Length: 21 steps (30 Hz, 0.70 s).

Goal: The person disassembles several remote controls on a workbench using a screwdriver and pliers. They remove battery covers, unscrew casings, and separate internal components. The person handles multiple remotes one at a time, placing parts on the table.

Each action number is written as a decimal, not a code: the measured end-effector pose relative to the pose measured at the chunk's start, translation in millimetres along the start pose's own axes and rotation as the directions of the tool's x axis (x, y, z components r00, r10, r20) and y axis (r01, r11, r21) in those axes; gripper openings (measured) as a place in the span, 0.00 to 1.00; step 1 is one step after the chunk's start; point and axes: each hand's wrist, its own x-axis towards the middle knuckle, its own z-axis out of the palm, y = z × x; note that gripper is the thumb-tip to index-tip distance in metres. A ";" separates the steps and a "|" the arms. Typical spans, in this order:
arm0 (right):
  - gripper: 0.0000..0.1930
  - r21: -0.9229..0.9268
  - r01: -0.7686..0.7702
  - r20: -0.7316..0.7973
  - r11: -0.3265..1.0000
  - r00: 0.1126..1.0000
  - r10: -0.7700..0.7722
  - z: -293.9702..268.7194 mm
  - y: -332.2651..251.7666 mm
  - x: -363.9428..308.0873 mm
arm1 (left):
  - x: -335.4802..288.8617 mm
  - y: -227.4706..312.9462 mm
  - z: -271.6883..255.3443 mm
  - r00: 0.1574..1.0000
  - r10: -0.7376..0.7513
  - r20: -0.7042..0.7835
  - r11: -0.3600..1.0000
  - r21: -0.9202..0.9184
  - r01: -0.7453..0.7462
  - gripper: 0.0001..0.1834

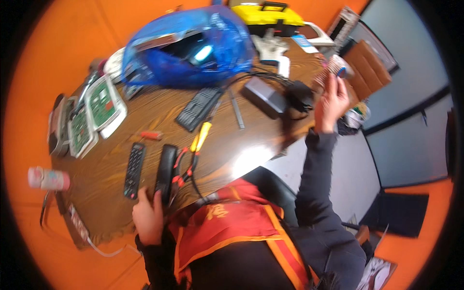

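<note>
My left hand is at the table's near edge, thumb and forefinger apart. Its thumb is by the lower end of a long black casing, and its forefinger is close to a black remote control with many buttons. Whether the thumb touches the casing is unclear. My right hand is raised at the table's right side, its fingers pinched together. At the fingertips is a small, blurred, blue round thing, in front of a pale patterned shape. Yellow-handled pliers and red-handled cutters lie right of the casing.
A blue plastic bag and yellow toolbox stand at the back. Green circuit boards in white housings sit at left. A black ridged piece, dark box, cable adapter and red-handled tool lie on the wooden table.
</note>
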 end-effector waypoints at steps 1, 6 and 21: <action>0.06 -0.078 0.006 0.114 0.997 0.994 0.003 14.5 -26.5 -19.6 | -7.3 12.1 -12.5 0.998 0.052 -0.047 0.959 -0.276 -0.063 0.17; 0.11 -0.100 0.379 0.803 0.920 0.577 -0.150 87.5 -90.8 -157.6 | -8.6 64.0 -28.3 0.501 0.810 -0.304 0.460 -0.198 -0.865 0.17; 0.18 -0.289 -0.088 0.863 0.953 0.407 0.299 109.5 -101.2 -196.3 | 0.8 69.7 25.8 0.881 0.468 -0.066 0.881 -0.047 -0.472 0.09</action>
